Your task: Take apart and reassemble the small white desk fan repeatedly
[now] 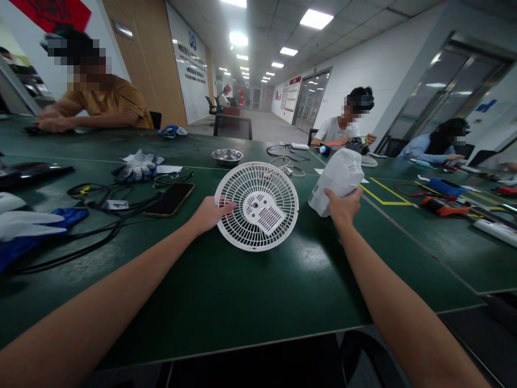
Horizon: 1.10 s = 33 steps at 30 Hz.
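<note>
A round white fan grille with a slotted central plate stands tilted over the green table, in the middle of the head view. My left hand grips its left rim, the fingers wrapped over the bars. To the right, my right hand is closed round a white plastic fan housing, which has vent slots near its top and is tipped to one side. The two parts are apart from each other. A thin white cord lies behind the grille; where it ends I cannot tell.
Behind the grille stands a metal bowl. A phone, black cables and gloves lie on the left. Tools, including an orange-black one, lie right. Co-workers sit across the table.
</note>
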Each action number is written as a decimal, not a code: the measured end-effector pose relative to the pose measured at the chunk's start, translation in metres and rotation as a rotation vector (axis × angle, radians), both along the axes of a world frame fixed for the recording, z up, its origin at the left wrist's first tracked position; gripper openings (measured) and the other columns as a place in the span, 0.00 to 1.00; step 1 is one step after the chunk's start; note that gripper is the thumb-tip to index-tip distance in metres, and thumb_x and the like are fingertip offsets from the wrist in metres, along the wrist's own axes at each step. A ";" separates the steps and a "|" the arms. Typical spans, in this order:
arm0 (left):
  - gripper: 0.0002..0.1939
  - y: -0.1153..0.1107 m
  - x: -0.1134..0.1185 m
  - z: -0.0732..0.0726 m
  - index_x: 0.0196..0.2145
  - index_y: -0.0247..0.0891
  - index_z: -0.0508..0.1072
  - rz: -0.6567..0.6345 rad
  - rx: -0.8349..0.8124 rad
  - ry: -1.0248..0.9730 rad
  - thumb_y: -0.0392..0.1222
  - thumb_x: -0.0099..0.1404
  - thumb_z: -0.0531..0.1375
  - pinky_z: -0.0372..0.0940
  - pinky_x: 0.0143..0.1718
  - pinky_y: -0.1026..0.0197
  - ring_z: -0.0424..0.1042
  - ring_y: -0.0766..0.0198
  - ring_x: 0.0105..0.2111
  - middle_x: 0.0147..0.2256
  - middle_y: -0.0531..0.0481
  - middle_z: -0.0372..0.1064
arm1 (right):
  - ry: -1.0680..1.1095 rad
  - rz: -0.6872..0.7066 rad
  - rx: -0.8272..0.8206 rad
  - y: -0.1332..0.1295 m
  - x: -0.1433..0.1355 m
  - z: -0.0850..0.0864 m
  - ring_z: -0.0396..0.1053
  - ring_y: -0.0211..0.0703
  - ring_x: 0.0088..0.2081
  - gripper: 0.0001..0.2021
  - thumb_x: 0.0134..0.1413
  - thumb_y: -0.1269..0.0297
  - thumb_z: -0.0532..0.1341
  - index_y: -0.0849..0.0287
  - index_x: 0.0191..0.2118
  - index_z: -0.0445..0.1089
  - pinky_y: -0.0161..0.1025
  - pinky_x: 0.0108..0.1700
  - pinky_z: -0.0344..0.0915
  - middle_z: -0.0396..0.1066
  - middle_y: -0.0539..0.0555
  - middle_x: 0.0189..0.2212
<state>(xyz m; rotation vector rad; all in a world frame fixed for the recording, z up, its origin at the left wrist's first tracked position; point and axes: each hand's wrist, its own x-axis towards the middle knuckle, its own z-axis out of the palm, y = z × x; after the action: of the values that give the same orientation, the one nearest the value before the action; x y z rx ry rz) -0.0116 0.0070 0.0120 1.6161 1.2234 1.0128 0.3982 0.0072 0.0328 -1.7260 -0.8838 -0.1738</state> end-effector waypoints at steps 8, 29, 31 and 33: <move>0.07 0.002 0.000 -0.002 0.35 0.39 0.77 -0.014 -0.015 0.003 0.45 0.63 0.65 0.73 0.37 0.54 0.79 0.56 0.33 0.33 0.46 0.79 | -0.021 0.054 0.084 0.006 0.005 -0.006 0.65 0.63 0.59 0.42 0.42 0.51 0.68 0.60 0.62 0.53 0.59 0.60 0.59 0.65 0.68 0.58; 0.08 -0.001 0.001 0.000 0.37 0.37 0.77 -0.007 -0.025 -0.032 0.45 0.63 0.66 0.73 0.40 0.51 0.79 0.55 0.34 0.34 0.45 0.79 | -0.203 0.033 0.360 0.008 0.014 -0.001 0.66 0.56 0.53 0.40 0.47 0.52 0.66 0.61 0.63 0.52 0.55 0.55 0.62 0.62 0.66 0.57; 0.09 0.000 0.001 -0.001 0.37 0.37 0.77 -0.003 -0.019 -0.016 0.46 0.63 0.66 0.73 0.39 0.51 0.79 0.55 0.34 0.34 0.44 0.79 | -0.253 0.029 0.365 0.003 0.009 0.003 0.65 0.57 0.52 0.40 0.47 0.52 0.66 0.61 0.63 0.53 0.57 0.56 0.61 0.62 0.67 0.57; 0.10 0.000 0.001 -0.001 0.36 0.37 0.77 0.001 -0.012 -0.002 0.47 0.63 0.66 0.73 0.39 0.51 0.79 0.55 0.33 0.34 0.45 0.78 | -0.299 0.042 0.400 -0.003 0.002 0.007 0.65 0.58 0.52 0.41 0.46 0.51 0.67 0.61 0.63 0.53 0.58 0.56 0.61 0.62 0.67 0.57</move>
<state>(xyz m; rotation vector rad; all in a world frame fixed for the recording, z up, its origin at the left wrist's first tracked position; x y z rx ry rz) -0.0109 0.0075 0.0110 1.6048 1.2267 1.0055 0.4001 0.0045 0.0395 -1.3257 -1.0224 -0.5544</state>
